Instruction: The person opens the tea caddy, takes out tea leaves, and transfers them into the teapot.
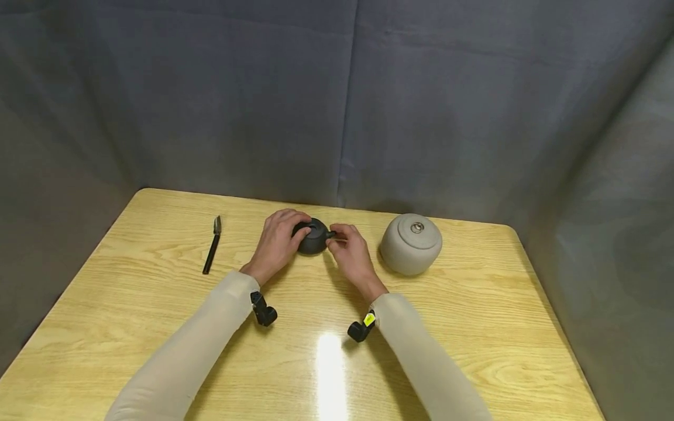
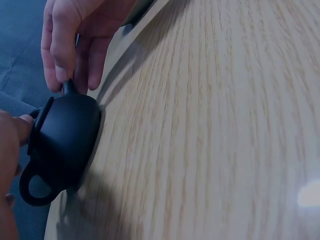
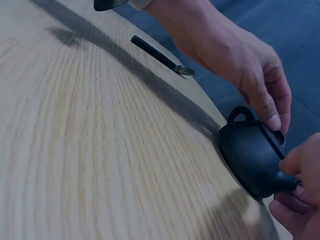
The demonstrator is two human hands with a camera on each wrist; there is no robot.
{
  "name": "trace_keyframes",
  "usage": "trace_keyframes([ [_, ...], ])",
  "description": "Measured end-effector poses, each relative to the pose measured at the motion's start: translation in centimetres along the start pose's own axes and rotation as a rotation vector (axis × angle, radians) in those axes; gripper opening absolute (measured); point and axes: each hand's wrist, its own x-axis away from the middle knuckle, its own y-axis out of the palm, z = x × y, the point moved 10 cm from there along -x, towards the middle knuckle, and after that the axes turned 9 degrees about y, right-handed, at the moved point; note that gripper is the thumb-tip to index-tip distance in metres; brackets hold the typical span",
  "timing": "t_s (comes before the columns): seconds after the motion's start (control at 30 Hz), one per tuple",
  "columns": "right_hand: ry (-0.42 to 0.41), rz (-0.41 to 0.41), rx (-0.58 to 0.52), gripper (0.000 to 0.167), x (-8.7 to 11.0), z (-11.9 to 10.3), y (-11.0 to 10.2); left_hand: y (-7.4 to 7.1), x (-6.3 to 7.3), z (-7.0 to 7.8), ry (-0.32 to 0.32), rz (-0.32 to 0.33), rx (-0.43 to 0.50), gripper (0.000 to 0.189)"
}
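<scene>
A small black teapot (image 1: pixel 313 244) stands on the wooden table (image 1: pixel 295 351), its round loop handle (image 2: pixel 31 195) turned toward the left. My left hand (image 1: pixel 277 238) reaches over it from the left, thumb and fingers curled at the loop knob of the lid (image 3: pixel 272 137). On the other side, my right hand (image 1: pixel 351 251) pinches the short spout (image 2: pixel 68 87) between thumb and fingers. The lid sits on the pot.
To the right stands a squat grey lidded jar (image 1: pixel 411 248) with a ring on top. At the left lies a slim tool (image 1: pixel 212 251) with a black handle and metal tip. Grey curtains (image 1: pixel 337 105) hang behind the table's far edge.
</scene>
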Motion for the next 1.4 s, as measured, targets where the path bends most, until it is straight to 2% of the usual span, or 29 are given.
trace_keyframes([
  [0.27,0.018,0.077,0.041,0.029,-0.5,0.0,0.3,0.2,-0.1,-0.2,-0.030,0.006,-0.022,0.022],
  [0.4,0.000,0.071,0.059,0.026,-0.5,-0.3,0.2,0.0,-0.3,-0.2,-0.030,0.010,-0.034,0.020],
  [0.67,-0.019,0.066,0.073,0.025,-1.0,-0.2,-0.1,0.0,-0.7,0.1,-0.009,-0.022,-0.064,0.023],
  [0.9,-0.021,0.055,0.093,0.023,-1.2,0.1,-0.2,0.0,-0.8,-0.1,-0.028,-0.014,-0.053,0.018],
  [1.4,-0.034,0.060,0.107,0.020,-1.6,0.1,-0.4,-0.1,-0.8,0.0,-0.022,-0.013,-0.058,0.018],
])
